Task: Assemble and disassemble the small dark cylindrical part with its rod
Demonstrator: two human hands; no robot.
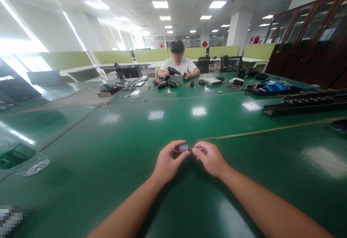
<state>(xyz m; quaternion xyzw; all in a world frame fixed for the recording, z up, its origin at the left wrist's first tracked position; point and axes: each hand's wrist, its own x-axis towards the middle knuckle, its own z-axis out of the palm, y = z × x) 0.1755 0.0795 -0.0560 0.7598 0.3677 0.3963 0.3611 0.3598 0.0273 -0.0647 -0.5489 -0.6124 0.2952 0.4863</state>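
Observation:
My left hand is closed round a small grey metal cylinder that looks like a small electric motor, its thumb below and fingers above. Just to the right, my right hand pinches a thin metal rod-like piece in line with the cylinder's end. Whether the rod is joined to the cylinder or only touches it, I cannot tell. Both hands are held close together over the green tabletop. The right fingers hide much of the rod.
Across the table a person holds a black power drill. Thin brass-coloured rods lie at right, near a long black rail. A clear plastic bottle lies at left. Tools and parts, including a white box, line the far side.

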